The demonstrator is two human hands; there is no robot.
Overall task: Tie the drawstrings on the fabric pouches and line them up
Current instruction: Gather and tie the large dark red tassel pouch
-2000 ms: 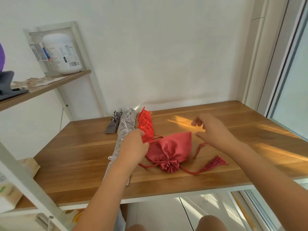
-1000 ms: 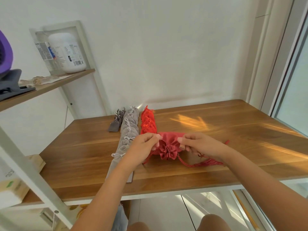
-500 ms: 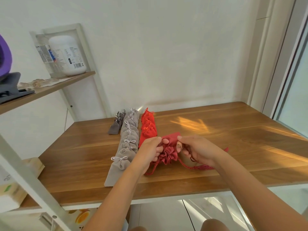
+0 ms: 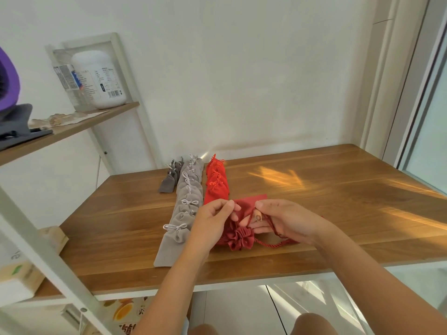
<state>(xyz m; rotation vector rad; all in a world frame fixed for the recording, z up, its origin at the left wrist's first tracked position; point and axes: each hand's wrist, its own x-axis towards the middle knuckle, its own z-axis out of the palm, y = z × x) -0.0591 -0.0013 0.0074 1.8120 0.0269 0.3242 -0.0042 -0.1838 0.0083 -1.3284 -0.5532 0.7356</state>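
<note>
Just below the frame's centre, near the front edge of the wooden table [image 4: 338,213], a dark red pouch [image 4: 251,201] lies with its ruffled, gathered mouth toward the camera. The left hand [image 4: 212,218] pinches thumb and forefinger together on the pouch's cord [image 4: 271,244] above the ruffle. The right hand [image 4: 285,221], just beside it, has curled fingers with the same cord looped across them. Beyond, rows run toward the wall: light grey pouches [image 4: 188,197] with tied bows, bright red pouches [image 4: 216,187] at their right, and a few dark grey pouches [image 4: 169,182] at their left. At upper left, a white jar [image 4: 99,78] stands on a shelf [image 4: 72,126].
</note>
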